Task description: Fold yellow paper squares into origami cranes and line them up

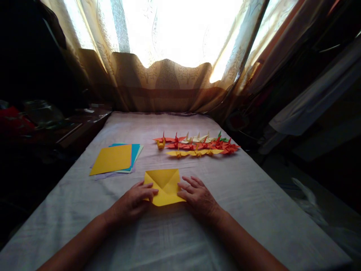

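Hard to read at the left edge: dark clutter beside the bed-like surface, something red and a crumpled shiny shape, not identifiable. Equally murky on the right, only pale draped cloth and shadow. Both forearms cut off by the bottom edge. Under the fingertips, parts of the folded sheet hidden, so creases there not visible.

Left hand (pixel 132 203) flat, fingers spread loosely and lying on the left corner of the partly folded square of yellow paper (pixel 165 186); nothing gripped, only pressed down. Right hand (pixel 199 197) likewise flat, fingers slightly fanned, tips touching the paper's right edge (no pinch visible). Paper resting centre-front on the cloth, between the two hands, with a triangular flap folded down from its far edge.

Well apart to the left, a loose stack of flat coloured paper sheets (pixel 114 160), yellow on top, blue and pale lilac edges showing beneath. Farther back and to the right, rows of small folded paper cranes (pixel 197 145) in red, orange, yellow, cream and green, packed closely; exact count not clear.

All lying on a pale grey, faintly checked cloth-covered surface (pixel 254 195). Behind it, patterned beige curtains (pixel 166 81) with strong white daylight through the window above, leaving the rest of the room dim.
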Tool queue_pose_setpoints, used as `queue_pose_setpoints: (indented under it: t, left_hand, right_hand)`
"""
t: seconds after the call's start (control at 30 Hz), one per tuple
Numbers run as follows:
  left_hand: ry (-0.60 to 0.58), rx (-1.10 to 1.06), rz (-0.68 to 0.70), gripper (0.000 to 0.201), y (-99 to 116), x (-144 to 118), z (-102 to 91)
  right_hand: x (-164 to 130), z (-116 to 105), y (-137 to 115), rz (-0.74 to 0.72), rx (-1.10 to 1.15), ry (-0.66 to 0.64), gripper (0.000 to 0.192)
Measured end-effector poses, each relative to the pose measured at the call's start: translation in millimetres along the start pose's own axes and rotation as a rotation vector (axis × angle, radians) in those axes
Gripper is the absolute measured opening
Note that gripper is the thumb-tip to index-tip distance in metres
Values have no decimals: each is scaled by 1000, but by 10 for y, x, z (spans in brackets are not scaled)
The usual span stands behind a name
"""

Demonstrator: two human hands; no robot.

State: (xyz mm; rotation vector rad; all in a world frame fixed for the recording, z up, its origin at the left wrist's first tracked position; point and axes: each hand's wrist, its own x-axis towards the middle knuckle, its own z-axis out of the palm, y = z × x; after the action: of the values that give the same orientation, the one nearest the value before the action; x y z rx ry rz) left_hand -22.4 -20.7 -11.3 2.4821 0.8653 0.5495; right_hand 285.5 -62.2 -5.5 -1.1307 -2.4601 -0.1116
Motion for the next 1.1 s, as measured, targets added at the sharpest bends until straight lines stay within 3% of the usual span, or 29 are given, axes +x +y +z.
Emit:
queue_pose_setpoints:
  t: [0.1,0.17,0.3,0.4,0.47,0.57,0.63,0.73,0.87,0.97,1.1]
  left_hand:
    - [-56,-47,-32,20,19,2,-60]
    - [-29,-80,-77,23,22,21,-82]
    - [96,-180,-301,28,35,124,-89]
    - [158,-137,-420,49,42,233,-76]
    - [275,29,-374,61,62,293,-50]
    - [374,337,-176,44,159,343,34]
    - [302,440,-35,32,261,356,123]
    - [171,426,75,31,394,355,270]
    - [40,384,62,49,416,336,385]
    - [-27,366,49,57,368,328,387]
    - [-73,333,22,60,351,340,353]
  right_hand:
    - [24,-14,22,-6,71,-34,14]
    - [40,-9,19,38,122,-46,16]
    - [103,50,-14,253,217,-15,23]
    - [182,128,-46,433,220,68,18]
    - [236,179,-68,504,171,114,20]
    - [297,227,-103,535,84,156,22]
    - [322,232,-125,534,60,158,23]
    - [340,226,-150,531,62,157,23]
    - [327,251,-165,537,54,171,22]
    - [301,297,-167,534,45,222,11]
    - [277,342,-163,520,53,258,40]
